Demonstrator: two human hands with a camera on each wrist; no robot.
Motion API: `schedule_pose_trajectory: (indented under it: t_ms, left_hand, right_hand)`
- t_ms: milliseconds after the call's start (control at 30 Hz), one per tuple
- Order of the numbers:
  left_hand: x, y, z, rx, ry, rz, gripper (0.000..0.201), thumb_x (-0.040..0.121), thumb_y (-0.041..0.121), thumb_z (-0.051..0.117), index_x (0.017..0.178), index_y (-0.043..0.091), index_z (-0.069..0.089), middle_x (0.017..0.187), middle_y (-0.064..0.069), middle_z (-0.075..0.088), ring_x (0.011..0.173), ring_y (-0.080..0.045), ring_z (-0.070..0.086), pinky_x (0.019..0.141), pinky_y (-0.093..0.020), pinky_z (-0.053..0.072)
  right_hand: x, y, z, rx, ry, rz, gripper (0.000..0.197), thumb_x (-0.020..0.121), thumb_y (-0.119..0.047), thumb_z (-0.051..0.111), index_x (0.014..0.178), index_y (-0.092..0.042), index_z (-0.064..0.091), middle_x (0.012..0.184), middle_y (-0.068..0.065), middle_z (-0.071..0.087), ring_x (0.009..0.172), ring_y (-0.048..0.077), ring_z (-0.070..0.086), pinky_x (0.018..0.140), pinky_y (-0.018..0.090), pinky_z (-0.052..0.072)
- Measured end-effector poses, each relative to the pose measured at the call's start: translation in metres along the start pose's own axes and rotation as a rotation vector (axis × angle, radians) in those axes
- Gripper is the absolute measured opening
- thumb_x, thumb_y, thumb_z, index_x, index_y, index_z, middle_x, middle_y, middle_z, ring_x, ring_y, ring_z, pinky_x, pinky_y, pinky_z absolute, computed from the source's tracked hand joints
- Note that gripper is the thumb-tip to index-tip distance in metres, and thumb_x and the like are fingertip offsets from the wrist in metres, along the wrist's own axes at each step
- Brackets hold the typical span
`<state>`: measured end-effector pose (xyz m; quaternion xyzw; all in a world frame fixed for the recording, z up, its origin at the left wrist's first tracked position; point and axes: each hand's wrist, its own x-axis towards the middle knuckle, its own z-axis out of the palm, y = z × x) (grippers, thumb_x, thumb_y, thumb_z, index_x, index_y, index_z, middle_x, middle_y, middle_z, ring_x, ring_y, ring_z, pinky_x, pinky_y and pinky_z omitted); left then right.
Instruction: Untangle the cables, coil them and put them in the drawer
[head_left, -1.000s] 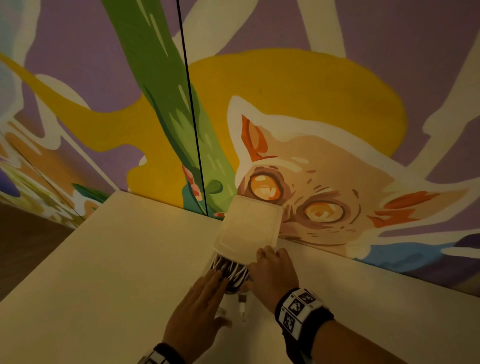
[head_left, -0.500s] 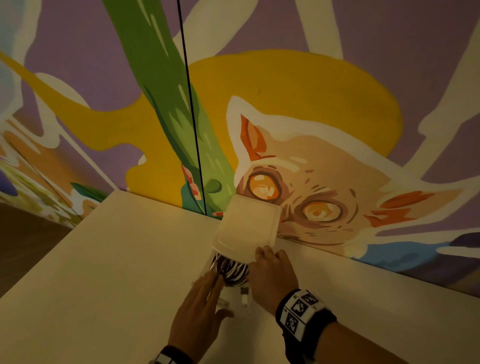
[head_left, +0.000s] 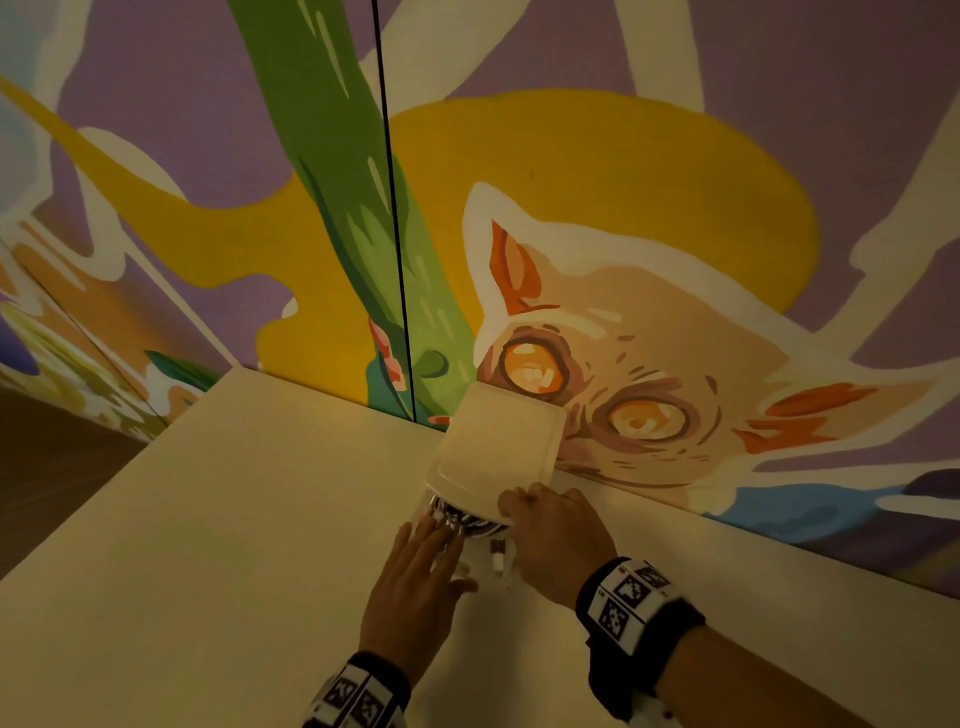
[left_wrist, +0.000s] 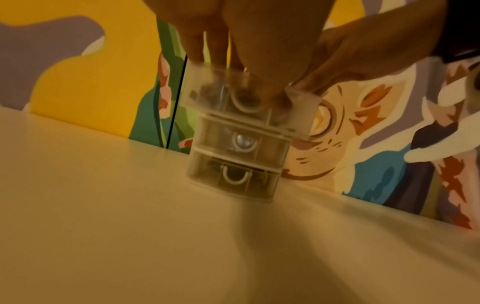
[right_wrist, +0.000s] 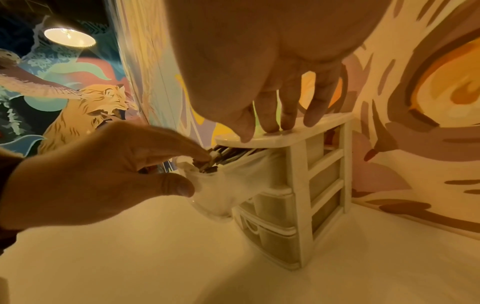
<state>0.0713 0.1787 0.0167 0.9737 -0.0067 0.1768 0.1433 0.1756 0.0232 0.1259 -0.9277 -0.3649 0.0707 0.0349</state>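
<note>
Translucent plastic forms the small three-drawer organizer (right_wrist: 306, 205) standing on the tabletop (head_left: 218, 545) against the painted wall (head_left: 649, 208). Its top drawer (right_wrist: 233, 181) is pulled out, with the coiled cables (right_wrist: 228, 155) inside. The right hand (head_left: 558, 540) rests straight fingers (right_wrist: 288, 111) flat on the organizer's top. The left hand (head_left: 415, 587) reaches into the open drawer, fingertips (right_wrist: 200, 154) pressing down on the cables, thumb outside the drawer front. Compared with a second ago, the left hand has moved further forward over the drawer; the right has not shifted.
</note>
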Motion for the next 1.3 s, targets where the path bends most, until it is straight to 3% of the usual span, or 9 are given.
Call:
schedule_pose_trajectory:
  t_ms: [200, 400, 500, 633, 700, 733, 1033, 1133, 1300]
  left_hand:
    - [0.018, 0.011, -0.001, -0.073, 0.006, -0.087, 0.057, 0.064, 0.026, 0.089, 0.113, 0.007, 0.068, 0.129, -0.017, 0.058, 0.124, -0.033, 0.046, 0.094, -0.053, 0.053]
    - [0.014, 0.011, 0.005, -0.192, 0.023, -0.134, 0.07, 0.063, 0.02, 0.089, 0.126, 0.007, 0.061, 0.133, -0.014, 0.06, 0.133, -0.025, 0.037, 0.12, -0.038, 0.021]
    - [0.011, 0.017, -0.005, -0.328, 0.059, -0.205, 0.066, 0.065, 0.017, 0.089, 0.124, 0.011, 0.059, 0.128, -0.014, 0.059, 0.126, -0.025, 0.043, 0.111, -0.036, 0.038]
    - [0.001, 0.037, -0.032, -0.965, 0.356, -0.999, 0.034, 0.089, 0.012, 0.068, 0.121, 0.011, 0.056, 0.127, -0.018, 0.055, 0.116, -0.036, 0.056, 0.09, -0.032, 0.048]
    - [0.003, 0.044, -0.04, -1.618, 0.276, -1.429, 0.038, 0.099, 0.013, 0.051, 0.137, 0.012, 0.045, 0.136, -0.022, 0.049, 0.112, -0.047, 0.058, 0.09, -0.047, 0.051]
    - [0.005, 0.047, -0.045, -1.811, 0.239, -1.481, 0.045, 0.1, 0.01, 0.047, 0.144, 0.016, 0.039, 0.138, -0.023, 0.047, 0.111, -0.05, 0.057, 0.091, -0.053, 0.05]
    - [0.064, 0.05, -0.042, -1.841, 0.104, -1.313, 0.048, 0.098, -0.002, 0.041, 0.142, 0.017, 0.047, 0.123, -0.022, 0.063, 0.102, -0.035, 0.064, 0.09, -0.042, 0.053]
    - [0.06, 0.042, -0.039, -1.822, 0.065, -1.32, 0.06, 0.097, -0.006, 0.04, 0.149, 0.024, 0.037, 0.134, -0.021, 0.055, 0.107, -0.039, 0.063, 0.09, -0.047, 0.053]
    - [0.043, 0.048, -0.042, -1.578, -0.126, -1.405, 0.051, 0.098, 0.002, 0.048, 0.146, 0.018, 0.041, 0.121, -0.017, 0.059, 0.091, -0.043, 0.067, 0.087, -0.05, 0.053]
  right_hand:
    - [0.002, -0.006, -0.005, 0.0, -0.01, 0.042, 0.031, 0.084, -0.017, 0.047, 0.115, -0.021, 0.049, 0.11, 0.005, 0.059, 0.106, 0.027, 0.052, 0.087, 0.039, 0.036]
    - [0.001, -0.006, -0.007, -0.005, -0.017, 0.05, 0.034, 0.083, -0.017, 0.048, 0.117, -0.02, 0.048, 0.11, 0.005, 0.06, 0.104, 0.027, 0.052, 0.087, 0.04, 0.036]
    - [0.003, -0.006, -0.005, -0.002, -0.017, 0.063, 0.038, 0.083, -0.017, 0.048, 0.121, -0.021, 0.048, 0.111, 0.005, 0.06, 0.105, 0.027, 0.053, 0.088, 0.04, 0.036]
    - [0.005, -0.005, -0.002, 0.0, -0.034, 0.06, 0.045, 0.082, -0.014, 0.047, 0.126, -0.022, 0.047, 0.113, 0.004, 0.06, 0.108, 0.027, 0.051, 0.09, 0.041, 0.036]
    - [0.005, -0.005, -0.003, -0.009, -0.039, 0.056, 0.046, 0.083, -0.014, 0.046, 0.128, -0.022, 0.047, 0.116, 0.005, 0.059, 0.11, 0.027, 0.051, 0.091, 0.041, 0.036]
    - [0.005, -0.005, -0.004, -0.01, -0.05, 0.057, 0.047, 0.083, -0.015, 0.046, 0.129, -0.022, 0.046, 0.117, 0.005, 0.059, 0.111, 0.027, 0.05, 0.093, 0.041, 0.036]
    - [0.008, -0.009, -0.004, -0.068, -0.071, 0.022, 0.044, 0.078, -0.021, 0.054, 0.121, -0.022, 0.048, 0.112, 0.004, 0.062, 0.108, 0.027, 0.053, 0.088, 0.042, 0.039]
    - [0.007, -0.011, -0.007, -0.057, -0.12, 0.024, 0.044, 0.079, -0.022, 0.054, 0.122, -0.021, 0.047, 0.115, 0.006, 0.061, 0.11, 0.029, 0.051, 0.089, 0.042, 0.038]
    - [-0.018, 0.002, -0.013, 0.157, -0.14, -0.001, 0.052, 0.083, -0.022, 0.052, 0.133, -0.024, 0.041, 0.146, 0.003, 0.042, 0.133, 0.025, 0.04, 0.106, 0.042, 0.031]
